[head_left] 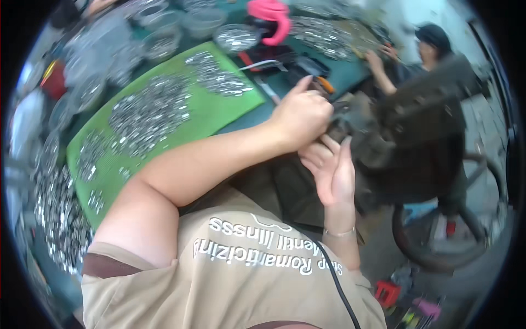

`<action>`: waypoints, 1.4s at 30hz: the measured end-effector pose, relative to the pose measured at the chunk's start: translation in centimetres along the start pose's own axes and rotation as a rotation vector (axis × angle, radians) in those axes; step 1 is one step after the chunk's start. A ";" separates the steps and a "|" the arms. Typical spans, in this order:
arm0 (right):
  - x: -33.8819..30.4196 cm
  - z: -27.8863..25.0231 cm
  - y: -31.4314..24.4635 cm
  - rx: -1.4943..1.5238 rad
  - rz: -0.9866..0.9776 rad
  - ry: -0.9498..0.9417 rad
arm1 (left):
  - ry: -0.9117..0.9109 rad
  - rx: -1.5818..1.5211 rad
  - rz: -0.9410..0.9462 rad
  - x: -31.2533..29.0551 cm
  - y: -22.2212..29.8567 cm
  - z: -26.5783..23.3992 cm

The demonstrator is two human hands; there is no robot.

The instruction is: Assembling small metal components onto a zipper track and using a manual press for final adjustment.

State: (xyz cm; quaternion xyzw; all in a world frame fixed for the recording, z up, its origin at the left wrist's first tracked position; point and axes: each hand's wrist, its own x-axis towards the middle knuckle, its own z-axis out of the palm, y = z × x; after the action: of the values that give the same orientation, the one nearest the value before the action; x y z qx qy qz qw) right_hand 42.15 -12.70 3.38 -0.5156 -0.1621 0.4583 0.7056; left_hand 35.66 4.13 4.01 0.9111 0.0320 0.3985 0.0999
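Observation:
My left hand (304,116) is closed in a fist, thumb up, against the near side of a dark metal machine (416,142). What lies inside its fingers is hidden. Just below it, my right hand (333,170) has its fingers curled and its thumb raised beside a worn metal fitting (342,118) of the machine. Anything it pinches is too small or blurred to name. An orange-handled tool (324,84) lies just beyond my left hand.
A green mat (211,118) on the left bears heaps of small shiny metal pieces (150,112). Clear plastic tubs (161,44) stand behind it, near a pink object (276,22). A round handwheel (441,263) juts out at lower right. Another person's hand (378,63) works across the table.

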 end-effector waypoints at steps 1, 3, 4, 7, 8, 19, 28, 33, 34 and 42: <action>2.2 2.9 0.3 0.328 0.041 -0.127 | 0.026 0.127 0.063 -1.4 -0.3 -2.4; 5.1 8.1 -0.3 0.366 0.115 -0.214 | 0.069 0.345 0.140 -4.6 0.4 -6.1; 6.1 8.9 0.5 0.431 0.214 -0.398 | 0.085 0.399 0.093 -6.0 0.5 -7.8; 7.0 14.4 4.1 -0.002 -0.015 -0.376 | -0.050 0.364 -0.164 -11.2 0.9 -14.1; 7.0 17.2 4.7 -0.199 -0.049 -0.357 | -0.124 0.339 -0.251 -13.6 0.9 -16.3; 6.5 20.3 11.4 -1.165 -1.297 -1.525 | -0.045 0.587 -0.962 -29.7 7.7 -20.5; 6.0 15.9 12.8 -1.196 -1.173 -0.920 | -0.138 0.668 -0.809 -25.1 5.0 -18.9; 6.5 15.0 12.8 -1.013 -0.817 -0.913 | -0.264 0.619 -0.626 -23.4 2.5 -15.3; 6.8 15.0 12.8 -0.967 -0.767 -0.930 | -0.287 0.594 -0.590 -23.6 2.5 -15.0; 6.6 15.2 13.2 -0.934 -0.952 -0.953 | 0.615 0.241 -0.714 -30.4 10.3 -22.9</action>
State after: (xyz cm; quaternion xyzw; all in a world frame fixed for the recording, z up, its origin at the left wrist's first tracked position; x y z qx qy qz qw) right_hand 28.60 2.12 -3.44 -0.3821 -0.8202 0.1648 0.3926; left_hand -2.00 -6.56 -0.53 0.6885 0.4164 0.5835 0.1101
